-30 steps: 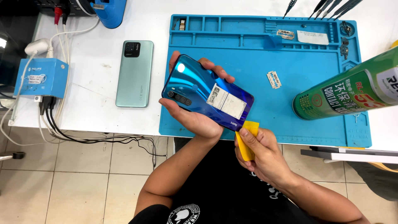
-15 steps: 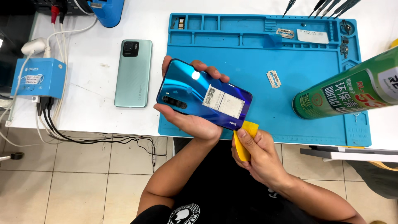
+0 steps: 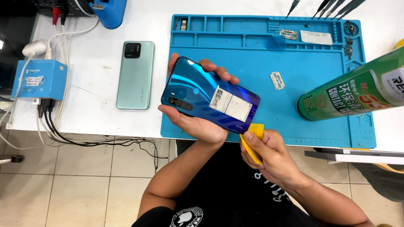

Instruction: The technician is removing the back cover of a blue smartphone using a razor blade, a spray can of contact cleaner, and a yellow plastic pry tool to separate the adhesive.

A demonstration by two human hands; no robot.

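Observation:
My left hand (image 3: 194,122) grips a glossy blue phone (image 3: 198,92) back side up, with a white sticker on its back. It is held above the near left part of a blue work mat (image 3: 252,54). My right hand (image 3: 269,155) pinches a yellow plastic pry tool (image 3: 252,141), whose tip touches the phone's lower right corner.
A pale green phone (image 3: 135,75) lies back up on the white table, left of the mat. A blue box with cables (image 3: 38,80) sits at the far left. A green spray can (image 3: 357,90) lies at the right. A razor blade (image 3: 277,80) rests on the mat; tool tips (image 3: 332,6) at the top.
The blue phone has shifted slightly left and up in my left hand. My right hand follows with the yellow tool at the phone's corner.

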